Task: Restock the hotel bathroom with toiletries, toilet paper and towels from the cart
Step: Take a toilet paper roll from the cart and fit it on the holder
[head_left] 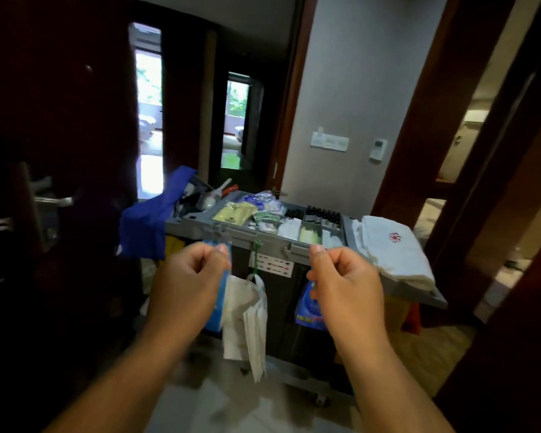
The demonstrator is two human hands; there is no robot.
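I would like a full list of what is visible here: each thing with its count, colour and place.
cart: one, grey, middle of view
towels: folded stack, white with red emblem, cart's right shelf
small bottles: several, dark, cart's top tray
cloth: one, blue, draped over cart's left end
plastic bag: one, white, hanging on cart's front
packet: one, blue, hanging on cart's front
door handle: one, metal, far left
left hand: one, curled, before the cart
right hand: one, curled, before the cart

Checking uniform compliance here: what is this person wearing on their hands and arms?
Nothing that shows. The left hand and right hand are ungloved, with no rings, watch or bracelet visible, and no sleeve reaches into view on either arm.
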